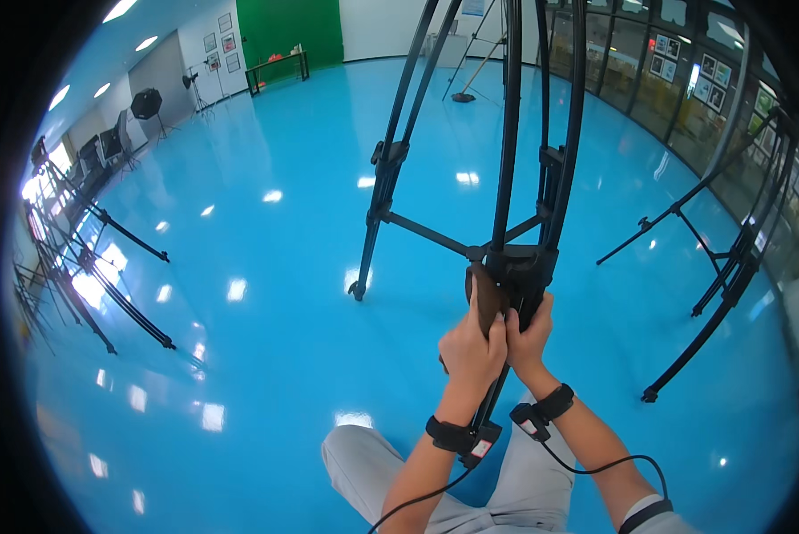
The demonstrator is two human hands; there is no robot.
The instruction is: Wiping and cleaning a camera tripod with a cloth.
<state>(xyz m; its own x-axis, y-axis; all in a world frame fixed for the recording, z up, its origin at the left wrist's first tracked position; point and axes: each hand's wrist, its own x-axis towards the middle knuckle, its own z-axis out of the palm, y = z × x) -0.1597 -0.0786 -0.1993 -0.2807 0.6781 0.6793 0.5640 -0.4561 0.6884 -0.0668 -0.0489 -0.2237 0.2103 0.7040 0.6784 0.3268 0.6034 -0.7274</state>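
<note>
A tall black tripod [511, 133] stands right before me, its near leg running down between my knees. My left hand [473, 347] grips a dark brown piece [489, 297], perhaps a cloth or strap, against the leg's joint, with one finger stretched up along it. On the other side of the same leg, just below the black leg bracket [523, 267], my right hand [531, 334] is closed around the tube. The fingertips of both hands nearly meet at the leg. Each wrist wears a black strap with a small cabled box.
Several more tripods stand at the left [92, 267] and right [726, 267]. Farther back are a mop [463, 97], a dark table [279, 61] before a green backdrop, and a softbox light [146, 104]. Glass panels line the right side. The blue floor is glossy.
</note>
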